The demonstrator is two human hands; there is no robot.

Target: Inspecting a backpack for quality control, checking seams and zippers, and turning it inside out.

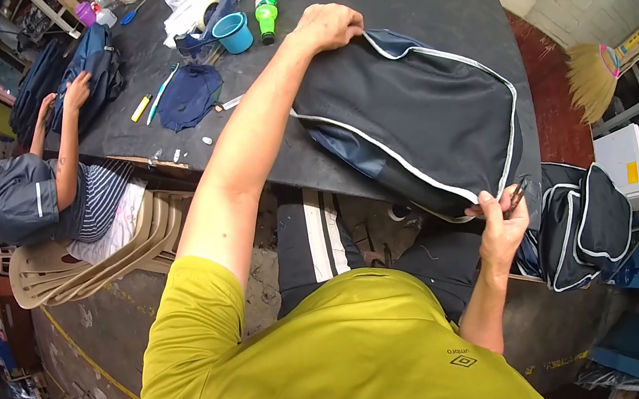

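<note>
A black bag [412, 105] with white piping and dark blue side panels lies on the dark table, its near side overhanging the edge. My left hand [331, 26] is closed on the bag's far left edge, with the fingertips partly hidden. At the near right corner, my right hand [501, 229] pinches the white piping between thumb and fingers. A small dark pointed tool [516, 195] also sticks out of that hand; its exact kind cannot be made out.
Beyond my left arm are a green bottle [267, 15], a blue bucket [232, 34], a navy cloth piece [189, 97], a toothbrush [162, 95] and a yellow lighter [142, 108]. A co-worker [47, 180] handles another bag [93, 72] at left. More bags [584, 223] sit at right.
</note>
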